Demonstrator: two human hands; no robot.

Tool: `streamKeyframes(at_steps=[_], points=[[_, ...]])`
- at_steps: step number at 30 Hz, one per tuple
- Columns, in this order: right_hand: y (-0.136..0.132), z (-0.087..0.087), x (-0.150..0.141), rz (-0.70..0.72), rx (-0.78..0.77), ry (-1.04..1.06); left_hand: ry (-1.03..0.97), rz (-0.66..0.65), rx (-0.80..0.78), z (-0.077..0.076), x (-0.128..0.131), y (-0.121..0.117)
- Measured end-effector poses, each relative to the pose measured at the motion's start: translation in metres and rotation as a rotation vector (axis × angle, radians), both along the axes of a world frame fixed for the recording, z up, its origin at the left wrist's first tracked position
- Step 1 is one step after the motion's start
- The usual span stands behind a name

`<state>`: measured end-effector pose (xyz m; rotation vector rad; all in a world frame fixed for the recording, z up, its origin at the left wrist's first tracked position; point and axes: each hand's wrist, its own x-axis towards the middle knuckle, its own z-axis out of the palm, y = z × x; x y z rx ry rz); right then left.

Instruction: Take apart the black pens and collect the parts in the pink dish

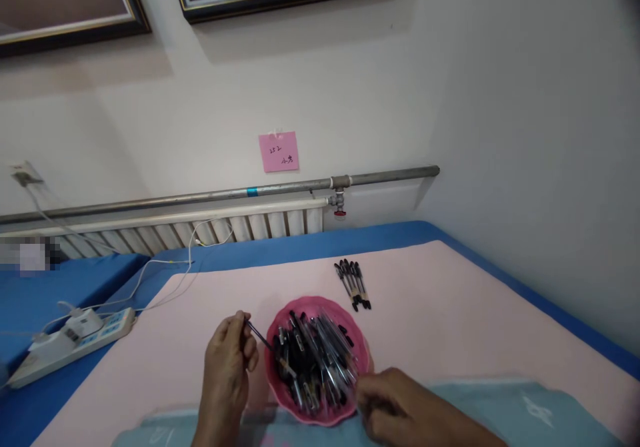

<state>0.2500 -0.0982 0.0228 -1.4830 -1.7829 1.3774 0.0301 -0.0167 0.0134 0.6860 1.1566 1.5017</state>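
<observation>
My left hand [231, 350] is closed, pinching a thin dark pen refill [259, 334] between thumb and fingertips at the bowl's left side. The refill slants down toward the rim. A pink scalloped bowl [361, 344] stands between my hands, heaped with black caps, pen parts and clear pen barrels [334, 340]. At the bowl's lower right edge is my right hand [387, 404], its fingers curled closed and slightly blurred. Whatever it grips, if anything, cannot be made out against the clear barrels. Behind the bowl lies a banded bundle of black-capped pens [353, 284].
The table has a pink cover [450, 314] over blue cloth [390, 230]. A light-blue cloth [480, 400] lies along the near edge. To the left are a power strip [107, 330] with plugs and white cables. A radiator [280, 224] and pipe [210, 197] run along the wall.
</observation>
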Motion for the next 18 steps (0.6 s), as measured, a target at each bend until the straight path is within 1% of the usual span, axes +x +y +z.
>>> streamKeyframes(at_steps=[1,3,5,7,10,11,14,16,18], points=[[0.006,-0.004,0.002,-0.043,0.0,0.005,0.072,0.002,0.0,-0.001,-0.003,0.002],[0.016,-0.01,0.003,-0.177,0.032,-0.009,0.242,-0.078,-0.021,-0.007,-0.002,0.001],[0.023,-0.014,0.001,-0.288,0.117,-0.034,0.412,-0.172,-0.045,-0.015,0.005,-0.001],[0.028,-0.017,0.002,-0.35,0.24,-0.054,0.517,-0.2,-0.033,-0.02,0.012,-0.004],[0.038,-0.027,0.014,-0.494,0.428,-0.141,0.546,-0.172,-0.012,-0.022,0.019,-0.005],[0.043,-0.031,0.021,-0.55,0.467,-0.185,0.542,-0.164,-0.015,-0.021,0.019,-0.005],[0.065,-0.047,0.042,-0.649,0.506,-0.31,0.56,-0.143,-0.012,-0.021,0.018,-0.004],[0.083,-0.055,0.051,-0.665,0.509,-0.394,0.598,-0.146,0.017,-0.022,0.016,-0.004],[0.101,-0.06,0.056,-0.651,0.495,-0.471,0.638,-0.16,0.04,-0.023,0.016,-0.004]])
